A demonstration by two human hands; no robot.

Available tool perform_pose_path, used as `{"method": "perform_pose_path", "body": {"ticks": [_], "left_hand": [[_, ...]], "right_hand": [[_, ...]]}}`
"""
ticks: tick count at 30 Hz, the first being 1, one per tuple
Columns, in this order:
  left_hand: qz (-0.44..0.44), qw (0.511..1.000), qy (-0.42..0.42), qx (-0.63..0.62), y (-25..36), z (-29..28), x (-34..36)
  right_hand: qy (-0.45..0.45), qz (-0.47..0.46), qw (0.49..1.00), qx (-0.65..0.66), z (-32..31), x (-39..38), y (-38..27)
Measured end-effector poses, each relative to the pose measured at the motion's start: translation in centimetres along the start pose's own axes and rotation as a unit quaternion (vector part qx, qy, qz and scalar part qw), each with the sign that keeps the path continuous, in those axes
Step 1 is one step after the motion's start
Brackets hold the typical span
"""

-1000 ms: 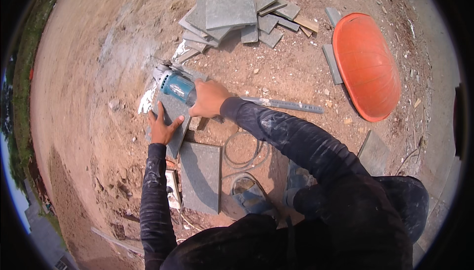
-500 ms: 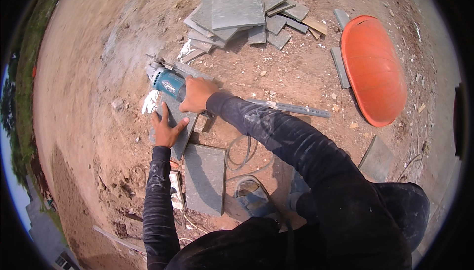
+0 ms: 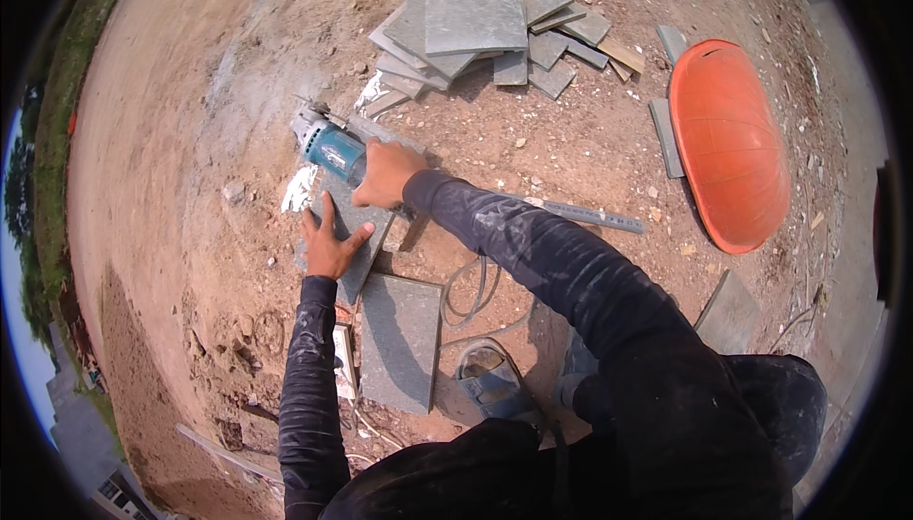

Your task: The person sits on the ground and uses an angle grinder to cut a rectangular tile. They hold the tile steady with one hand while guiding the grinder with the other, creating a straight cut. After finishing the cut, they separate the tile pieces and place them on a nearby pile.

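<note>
Two bare hands are seen at work left of centre in the frame: the right hand [image 3: 385, 171] is closed around the body of a teal angle grinder [image 3: 328, 144], while the left hand [image 3: 330, 244] is laid flat, fingers spread, on a grey stone tile [image 3: 357, 221] so that it is pinned to the sandy ground. The grinder's head is placed at the tile's upper left end, where pale dust [image 3: 299, 189] is already spread beside it; how far the cut runs cannot be told, and the tile is not seen parted. A second grey slab [image 3: 399, 339] is laid just below, a grey cable [image 3: 471, 292] is looped to its right, a heap of cut tiles [image 3: 485, 30] is stacked at the top, and an orange tub [image 3: 728, 144] is turned over at the upper right. Against the frame of a second ago, the grinder and right hand are found slightly further toward the upper left along the tile, and the left hand is kept in place.
</note>
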State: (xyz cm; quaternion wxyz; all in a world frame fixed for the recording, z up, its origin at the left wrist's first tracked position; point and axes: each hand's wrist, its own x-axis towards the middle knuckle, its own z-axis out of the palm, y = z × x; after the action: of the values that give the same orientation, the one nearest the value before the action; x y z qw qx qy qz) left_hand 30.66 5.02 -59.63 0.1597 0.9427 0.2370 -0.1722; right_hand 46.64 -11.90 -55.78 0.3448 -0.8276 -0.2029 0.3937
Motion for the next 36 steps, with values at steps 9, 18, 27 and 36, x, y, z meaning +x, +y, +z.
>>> {"method": "perform_pose_path", "body": {"ticks": [9,18,27,36], "left_hand": [[0.009,1.0,0.01,0.009,0.0,0.1,0.0],[0.003,1.0,0.012,0.011,0.2,0.1,0.0],[-0.012,0.999,0.004,-0.034,-0.6,0.5,0.3],[-0.012,0.999,0.008,-0.029,-0.6,0.7,0.3]], "right_hand": [[0.022,0.0,1.0,-0.004,0.3,0.4,0.2],[0.033,-0.001,0.999,-0.009,0.7,1.1,0.3],[-0.027,0.036,0.999,0.018,-0.2,0.9,-0.2],[-0.031,0.042,0.999,0.005,-0.1,0.9,-0.2]]}}
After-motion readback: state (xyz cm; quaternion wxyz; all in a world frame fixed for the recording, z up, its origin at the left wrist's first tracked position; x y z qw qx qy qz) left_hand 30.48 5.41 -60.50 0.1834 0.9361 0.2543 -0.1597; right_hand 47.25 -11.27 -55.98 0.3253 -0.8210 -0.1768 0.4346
